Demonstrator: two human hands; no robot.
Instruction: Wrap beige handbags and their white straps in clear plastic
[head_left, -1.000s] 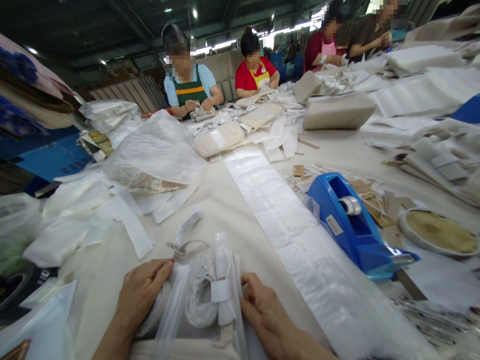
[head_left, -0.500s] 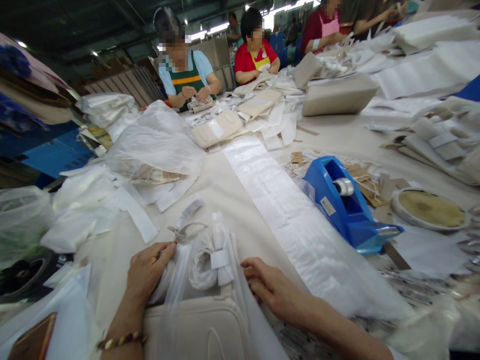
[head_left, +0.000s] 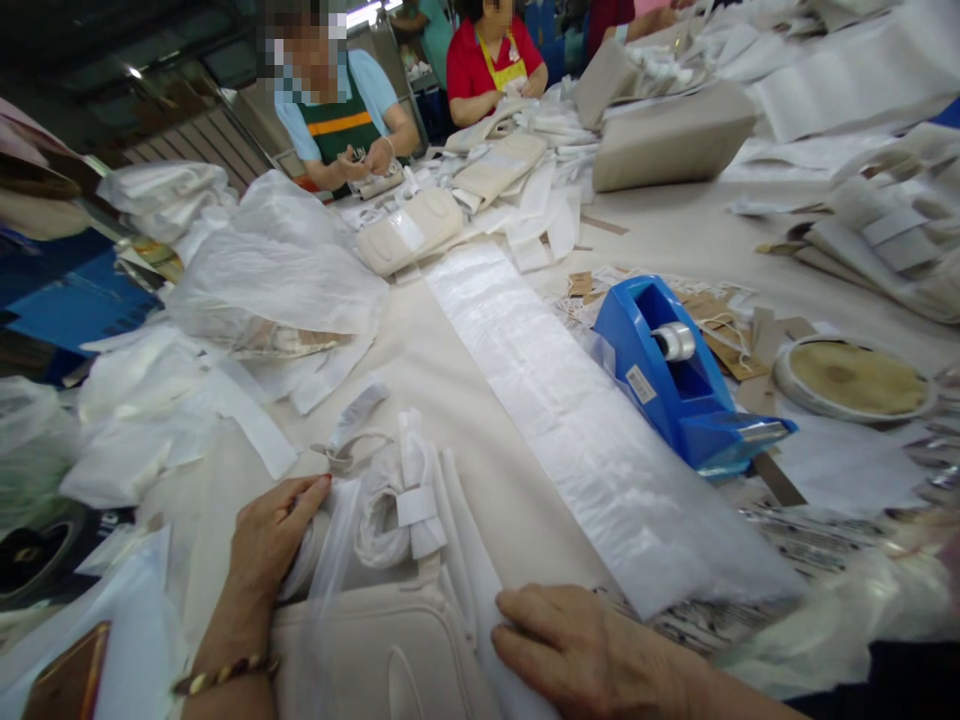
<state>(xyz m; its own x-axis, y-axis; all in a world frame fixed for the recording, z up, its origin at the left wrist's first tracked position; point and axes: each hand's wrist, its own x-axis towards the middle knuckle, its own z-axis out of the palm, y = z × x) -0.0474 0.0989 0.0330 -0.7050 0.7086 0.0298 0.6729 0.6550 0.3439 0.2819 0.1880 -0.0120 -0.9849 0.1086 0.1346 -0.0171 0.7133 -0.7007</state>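
A cream handbag lies in front of me, partly under clear plastic. Above its flap sits a coiled, wrapped strap held by a white paper band. My left hand is closed around a wrapped roll at the bag's upper left; its inner fingers are hidden. To the right of the bag, my right hand rests its outstretched fingertips on a white sheet along the bag's side. Its thumb does not show. A loose strap loop lies above the bag.
A long white padded strip crosses the table beside a blue tape dispenser. A round tin and tags lie right. A phone is lower left. Plastic bags sit left; co-workers work across the table.
My right hand has come down and toward me and now touches the white sheet beside the handbag. My left hand keeps its place on the bag. The whole view has shifted slightly.
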